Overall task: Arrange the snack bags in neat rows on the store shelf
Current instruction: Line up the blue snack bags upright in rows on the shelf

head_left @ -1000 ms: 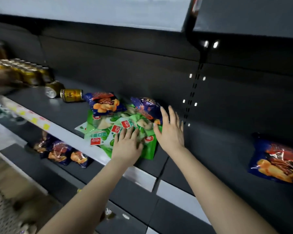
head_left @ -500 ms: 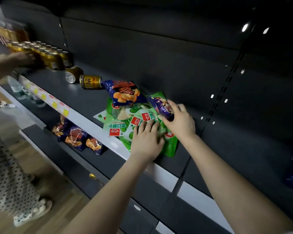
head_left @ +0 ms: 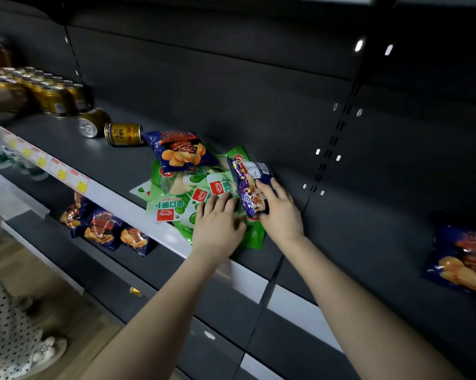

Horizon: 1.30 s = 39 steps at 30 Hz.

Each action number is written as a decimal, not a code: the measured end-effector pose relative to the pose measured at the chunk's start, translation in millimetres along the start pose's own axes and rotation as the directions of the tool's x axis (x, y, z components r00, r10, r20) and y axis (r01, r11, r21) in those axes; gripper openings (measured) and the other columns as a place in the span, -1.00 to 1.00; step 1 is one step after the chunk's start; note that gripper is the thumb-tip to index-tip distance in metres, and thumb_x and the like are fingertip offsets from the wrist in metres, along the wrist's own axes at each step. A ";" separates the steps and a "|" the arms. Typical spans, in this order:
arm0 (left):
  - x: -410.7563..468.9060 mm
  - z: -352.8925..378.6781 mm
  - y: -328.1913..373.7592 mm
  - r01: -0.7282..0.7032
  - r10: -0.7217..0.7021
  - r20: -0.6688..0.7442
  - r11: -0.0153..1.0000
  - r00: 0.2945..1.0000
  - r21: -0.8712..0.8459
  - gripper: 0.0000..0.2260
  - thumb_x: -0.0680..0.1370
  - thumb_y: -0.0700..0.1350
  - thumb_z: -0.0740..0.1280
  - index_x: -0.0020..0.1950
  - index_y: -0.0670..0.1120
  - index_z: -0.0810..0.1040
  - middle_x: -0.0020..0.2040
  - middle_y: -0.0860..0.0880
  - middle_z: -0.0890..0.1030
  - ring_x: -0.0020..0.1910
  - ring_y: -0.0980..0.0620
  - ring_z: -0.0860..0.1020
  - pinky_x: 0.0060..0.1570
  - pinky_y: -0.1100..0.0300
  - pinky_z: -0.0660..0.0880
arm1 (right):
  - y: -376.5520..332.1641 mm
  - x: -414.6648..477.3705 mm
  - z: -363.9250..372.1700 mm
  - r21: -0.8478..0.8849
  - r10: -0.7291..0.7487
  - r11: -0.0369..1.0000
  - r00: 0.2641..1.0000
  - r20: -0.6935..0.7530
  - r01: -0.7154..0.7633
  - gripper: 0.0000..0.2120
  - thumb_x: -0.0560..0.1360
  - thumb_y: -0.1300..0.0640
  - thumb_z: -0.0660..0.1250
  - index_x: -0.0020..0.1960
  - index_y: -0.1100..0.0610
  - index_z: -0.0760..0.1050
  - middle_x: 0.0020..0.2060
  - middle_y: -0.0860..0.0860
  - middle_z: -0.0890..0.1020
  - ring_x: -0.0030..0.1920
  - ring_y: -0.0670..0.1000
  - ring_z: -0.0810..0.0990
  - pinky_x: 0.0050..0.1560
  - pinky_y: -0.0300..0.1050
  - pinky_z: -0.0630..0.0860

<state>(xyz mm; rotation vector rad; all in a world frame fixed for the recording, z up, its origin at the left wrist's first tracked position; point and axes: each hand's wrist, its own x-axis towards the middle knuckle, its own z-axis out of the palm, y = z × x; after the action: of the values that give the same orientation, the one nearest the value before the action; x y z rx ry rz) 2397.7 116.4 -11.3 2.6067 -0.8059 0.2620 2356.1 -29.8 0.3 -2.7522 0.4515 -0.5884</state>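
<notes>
Several green snack bags (head_left: 176, 204) lie in a loose overlapping pile on the dark shelf (head_left: 99, 157). A blue chip bag (head_left: 180, 153) rests flat on the pile's far left side. My right hand (head_left: 279, 212) grips a small purple snack bag (head_left: 249, 185) and holds it tilted up on its edge over the pile's right side. My left hand (head_left: 217, 223) lies flat on the green bags with straight fingers. Another blue chip bag (head_left: 462, 259) lies alone at the shelf's far right.
Two gold cans (head_left: 123, 134) lie on their sides left of the pile, behind them rows of upright gold cans (head_left: 47, 91) and another person's blurred hand (head_left: 3, 101). The lower shelf holds three blue chip bags (head_left: 102, 226). A dotted garment (head_left: 6, 330) is at bottom left.
My right hand went from flat beside the pile to gripping the purple bag and has raised it onto its edge. My left hand stays on the green bags.
</notes>
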 end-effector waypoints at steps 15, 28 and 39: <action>-0.6 -1.7 -0.1 -0.008 0.006 0.040 0.999 0.999 0.038 -0.48 0.57 0.12 0.12 0.50 -0.01 0.16 0.53 0.00 0.15 0.52 -0.07 0.02 0.48 -0.03 -0.08 | 77.2 -63.3 -103.0 0.727 0.472 0.563 0.875 0.107 -0.393 -0.69 0.47 0.02 0.39 0.17 -0.01 0.42 0.07 -0.01 0.62 0.08 0.03 0.60 -0.10 -0.03 0.59; -0.8 -1.5 2.2 -0.003 -0.002 0.069 0.997 0.998 0.079 -0.47 0.57 0.10 0.12 0.51 -0.03 0.14 0.54 -0.01 0.13 0.52 -0.08 0.01 0.48 -0.05 -0.07 | 86.5 -101.6 -112.8 0.176 0.306 0.947 0.920 -0.244 -0.269 -0.27 0.50 0.06 0.34 0.54 0.02 0.03 0.48 0.11 0.12 0.45 0.18 0.15 0.39 0.11 0.28; -0.4 -1.3 0.9 -0.010 0.007 0.053 0.998 0.999 0.068 -0.47 0.56 0.11 0.12 0.50 -0.02 0.16 0.53 0.00 0.15 0.52 -0.07 0.03 0.49 -0.04 -0.05 | 42.1 -63.7 -66.8 -0.211 0.346 0.914 0.937 -0.047 -0.348 -0.34 0.50 -0.32 0.08 0.51 -0.24 -0.09 0.54 -0.03 -0.17 0.47 0.38 -0.24 0.33 0.49 -0.15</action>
<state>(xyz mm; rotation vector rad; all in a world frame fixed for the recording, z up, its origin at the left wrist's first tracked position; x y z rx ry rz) 2396.7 116.5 -9.9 2.6847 -0.8404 0.2275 2261.6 -59.5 22.4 -2.7667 1.0369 -0.4845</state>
